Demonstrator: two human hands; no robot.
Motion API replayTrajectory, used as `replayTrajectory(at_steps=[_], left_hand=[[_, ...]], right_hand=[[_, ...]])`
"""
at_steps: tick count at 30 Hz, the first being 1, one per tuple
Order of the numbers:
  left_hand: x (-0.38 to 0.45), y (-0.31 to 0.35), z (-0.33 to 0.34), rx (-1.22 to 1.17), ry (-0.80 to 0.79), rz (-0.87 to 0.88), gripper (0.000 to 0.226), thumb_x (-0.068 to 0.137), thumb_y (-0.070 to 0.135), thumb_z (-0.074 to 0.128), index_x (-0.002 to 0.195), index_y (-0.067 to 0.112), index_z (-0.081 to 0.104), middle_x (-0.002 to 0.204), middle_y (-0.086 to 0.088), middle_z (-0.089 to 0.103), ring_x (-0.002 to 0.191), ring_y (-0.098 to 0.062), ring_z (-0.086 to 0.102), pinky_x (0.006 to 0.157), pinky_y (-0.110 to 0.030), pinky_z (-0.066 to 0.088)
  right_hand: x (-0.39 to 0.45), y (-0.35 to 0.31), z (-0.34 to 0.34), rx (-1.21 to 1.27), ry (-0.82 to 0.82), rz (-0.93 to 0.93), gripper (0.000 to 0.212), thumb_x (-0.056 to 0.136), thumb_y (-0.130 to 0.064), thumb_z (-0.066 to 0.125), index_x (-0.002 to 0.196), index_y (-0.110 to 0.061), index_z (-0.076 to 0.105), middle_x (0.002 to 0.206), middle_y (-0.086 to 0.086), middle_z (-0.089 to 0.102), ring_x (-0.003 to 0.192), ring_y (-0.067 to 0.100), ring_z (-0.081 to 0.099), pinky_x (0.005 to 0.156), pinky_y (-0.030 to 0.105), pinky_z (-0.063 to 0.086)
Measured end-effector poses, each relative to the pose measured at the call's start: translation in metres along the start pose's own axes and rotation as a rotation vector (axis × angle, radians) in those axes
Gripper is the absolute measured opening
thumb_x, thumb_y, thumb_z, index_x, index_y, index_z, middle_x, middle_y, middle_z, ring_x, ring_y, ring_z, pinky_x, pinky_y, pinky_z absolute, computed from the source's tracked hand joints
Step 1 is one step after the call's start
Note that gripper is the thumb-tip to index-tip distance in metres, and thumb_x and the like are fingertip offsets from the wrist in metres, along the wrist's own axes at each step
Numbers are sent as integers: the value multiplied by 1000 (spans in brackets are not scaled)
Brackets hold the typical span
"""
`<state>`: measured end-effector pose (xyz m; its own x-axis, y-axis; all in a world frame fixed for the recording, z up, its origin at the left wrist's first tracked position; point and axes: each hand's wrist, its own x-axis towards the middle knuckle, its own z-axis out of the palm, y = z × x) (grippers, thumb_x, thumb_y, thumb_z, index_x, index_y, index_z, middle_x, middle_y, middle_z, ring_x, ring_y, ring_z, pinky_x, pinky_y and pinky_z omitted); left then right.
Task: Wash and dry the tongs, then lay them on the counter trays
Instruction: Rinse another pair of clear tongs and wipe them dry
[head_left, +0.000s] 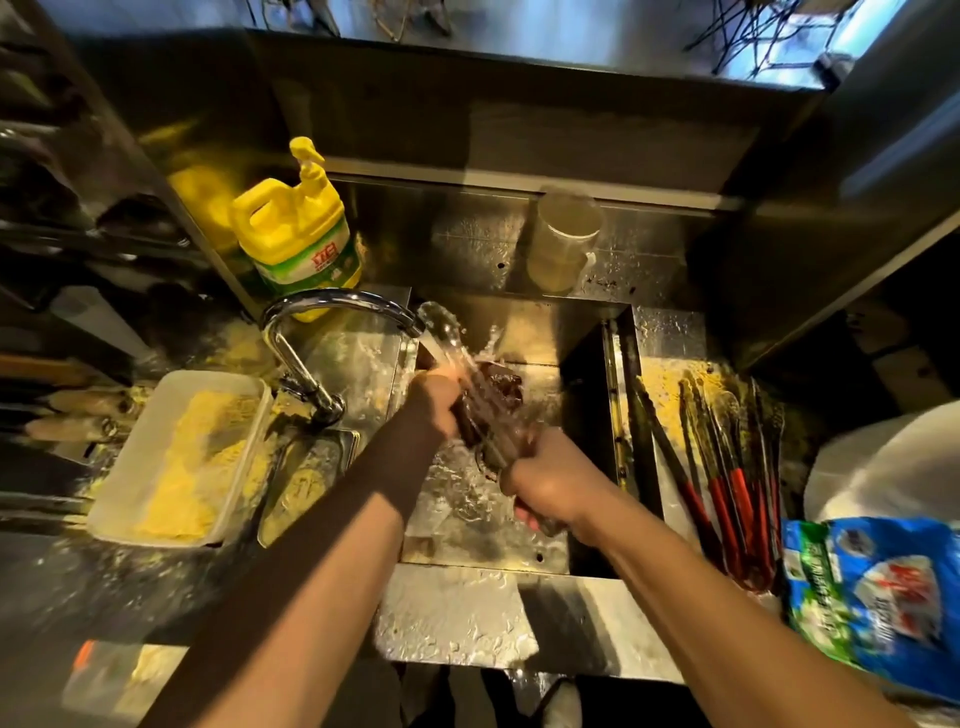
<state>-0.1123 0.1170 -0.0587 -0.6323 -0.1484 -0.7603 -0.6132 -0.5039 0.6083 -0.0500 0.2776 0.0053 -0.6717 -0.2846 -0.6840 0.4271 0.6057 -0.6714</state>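
Steel sink (597, 441) under a running tap (332, 306): both hands, left hand (439, 402) and right hand (545, 483), are closed around the tongs (488, 421) between them. Wet metal looks stiff, light, slippery; grip the handle end firmly.

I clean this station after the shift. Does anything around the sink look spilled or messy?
Yes. Yellow crumbs are scattered over the wet counter around the faucet and white tray, and under the red-handled tongs lying right of the sink. Water splashes where both hands scrub.
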Motion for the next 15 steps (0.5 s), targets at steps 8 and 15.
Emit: replayTrajectory(at_steps=[8,15], left_hand=[[12,-1,5,-2,-27,23,35,106,25,43,128,0,56,124,-18,61,112,-34,62,108,-54,46],[17,5,-1,-33,-49,26,31,104,18,48,127,1,60,123,-22,64,110,-36,66,97,-55,53]], right_hand=[[-4,0,5,30,16,0,15,85,1,56,97,-7,52,66,9,57,41,13,53,41,29,43],[-4,2,6,27,5,-17,25,86,1,55,110,-3,52,67,8,58,40,11,53,38,27,44]])
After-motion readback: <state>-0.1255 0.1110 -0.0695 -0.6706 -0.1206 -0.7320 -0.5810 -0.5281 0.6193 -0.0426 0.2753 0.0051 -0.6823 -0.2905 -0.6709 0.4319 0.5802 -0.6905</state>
